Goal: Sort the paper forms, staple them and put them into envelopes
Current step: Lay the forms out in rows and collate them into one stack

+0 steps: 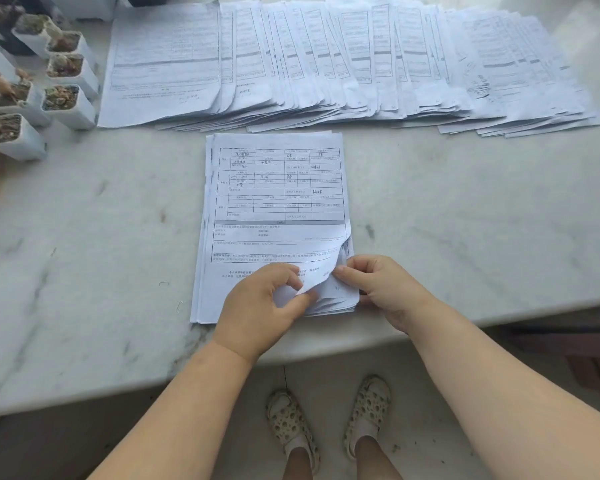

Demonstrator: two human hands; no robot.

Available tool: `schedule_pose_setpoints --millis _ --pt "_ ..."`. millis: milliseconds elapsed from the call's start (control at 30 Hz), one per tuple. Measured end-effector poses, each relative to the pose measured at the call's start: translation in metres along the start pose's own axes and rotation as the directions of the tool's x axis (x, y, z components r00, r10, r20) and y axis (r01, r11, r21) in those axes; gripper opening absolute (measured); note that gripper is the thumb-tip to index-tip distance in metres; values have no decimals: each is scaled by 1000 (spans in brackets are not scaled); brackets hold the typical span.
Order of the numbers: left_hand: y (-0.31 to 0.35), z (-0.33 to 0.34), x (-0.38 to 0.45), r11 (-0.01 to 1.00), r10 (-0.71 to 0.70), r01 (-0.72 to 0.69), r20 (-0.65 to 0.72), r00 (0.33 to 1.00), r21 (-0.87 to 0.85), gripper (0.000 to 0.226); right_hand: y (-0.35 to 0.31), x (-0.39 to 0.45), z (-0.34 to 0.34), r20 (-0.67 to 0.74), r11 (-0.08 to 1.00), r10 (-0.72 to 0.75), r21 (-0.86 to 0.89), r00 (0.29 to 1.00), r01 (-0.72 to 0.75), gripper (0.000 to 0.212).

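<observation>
While the left hand [267, 299] is pinching the lifted lower-right corner of the top form [278, 202], fingers [291, 277] and thumb curled on the paper, the right hand [378, 285] is steadying the stack [201, 271] at its right edge, fingers touching the sheets just below the curl; whether they are gripping a sheet, cannot tell. To do this well: peel one sheet only, rubbing the corner to split it from the next, and keep the pile pressed square. Stack is lying at the near edge of the desk [465, 220], long axis running away from the person, print upright to them. Two loose staples [164, 283] just left of it. Farther back, sorted forms [326, 64] are fanning in overlapping piles across the desk; small plant pots [66, 102] far left.
</observation>
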State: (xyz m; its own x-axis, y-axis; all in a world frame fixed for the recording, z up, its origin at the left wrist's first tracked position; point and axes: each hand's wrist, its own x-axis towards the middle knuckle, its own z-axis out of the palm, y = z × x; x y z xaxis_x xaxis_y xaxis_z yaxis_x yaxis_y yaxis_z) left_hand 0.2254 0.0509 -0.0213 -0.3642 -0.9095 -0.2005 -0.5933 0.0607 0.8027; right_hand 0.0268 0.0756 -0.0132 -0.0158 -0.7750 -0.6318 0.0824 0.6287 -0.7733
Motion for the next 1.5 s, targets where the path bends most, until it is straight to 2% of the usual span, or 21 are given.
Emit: schedule_pose_setpoints --millis 67,167,233,333,467,533,633,733,800,867,933,1067,1167,1233,1300,1333,1400,1500 --pt "0 -1 0 1000 11 -11 7 1000 -4 32 2 1 2 -28 1000 10 -12 1000 -10 18" --pt "-4 -1 0 1000 22 -22 32 999 -8 25 2 1 3 -58 1000 8 -20 998 -9 31" --pt "-6 -1 1 999 32 -32 46 998 -12 20 1 0 4 -63 999 5 -34 998 -7 27" --pt "-7 1 2 998 47 -46 24 999 -37 32 -1 -1 5 -67 998 15 -52 998 -18 22" --pt "-1 1 2 997 45 -46 -11 999 -55 44 -3 -2 3 -36 999 30 -26 999 -31 33" --pt "0 -1 1 997 34 -32 20 999 -71 42 -4 -3 2 -11 999 23 -31 1000 -24 37" --pt "-4 0 0 999 21 -19 45 999 -26 30 -4 -3 3 -7 999 34 -38 999 -34 32" --pt "-7 2 2 999 41 -42 14 999 5 36 -4 -4 -1 20 998 65 -4 998 -65 32" --pt "-4 3 3 1000 20 -20 -36 999 5 46 -1 -8 -5 70 999 45 -16 997 -44 21" --pt "0 3 4 1000 -3 4 -85 996 16 42 1 -10 -8 70 1000 5 -29 998 -3 32" --pt "3 4 3 1000 -9 11 -95 995 21 38 4 -10 -6 32 999 -33 -21 999 34 35" --pt "-1 3 3 1000 -5 5 -27 1000 7 41 3 -5 1 -69 994 -84 -71 994 79 16" --pt "-3 3 0 1000 -19 19 3 1000 6 20 2 -2 5 -116 991 -75 -122 990 60 2" --pt "-6 3 0 1000 -20 20 8 1000 4 17 3 0 6 -134 989 -77 -134 988 59 7" --pt "-6 3 1 1000 1 -1 -4 1000 -5 9 4 0 8 -163 988 -99 -132 982 78 3" --pt "-6 4 2 1000 14 -14 -10 1000 -1 3 5 0 9 -182 987 -112 -134 977 88 6" --pt "-6 6 3 999 44 -43 -25 999 18 11 8 -1 11 -250 980 -138 -173 958 96 15" --pt "-2 5 3 1000 8 -9 -40 999 -15 18 13 -3 15 -361 974 -149 -214 920 73 36"
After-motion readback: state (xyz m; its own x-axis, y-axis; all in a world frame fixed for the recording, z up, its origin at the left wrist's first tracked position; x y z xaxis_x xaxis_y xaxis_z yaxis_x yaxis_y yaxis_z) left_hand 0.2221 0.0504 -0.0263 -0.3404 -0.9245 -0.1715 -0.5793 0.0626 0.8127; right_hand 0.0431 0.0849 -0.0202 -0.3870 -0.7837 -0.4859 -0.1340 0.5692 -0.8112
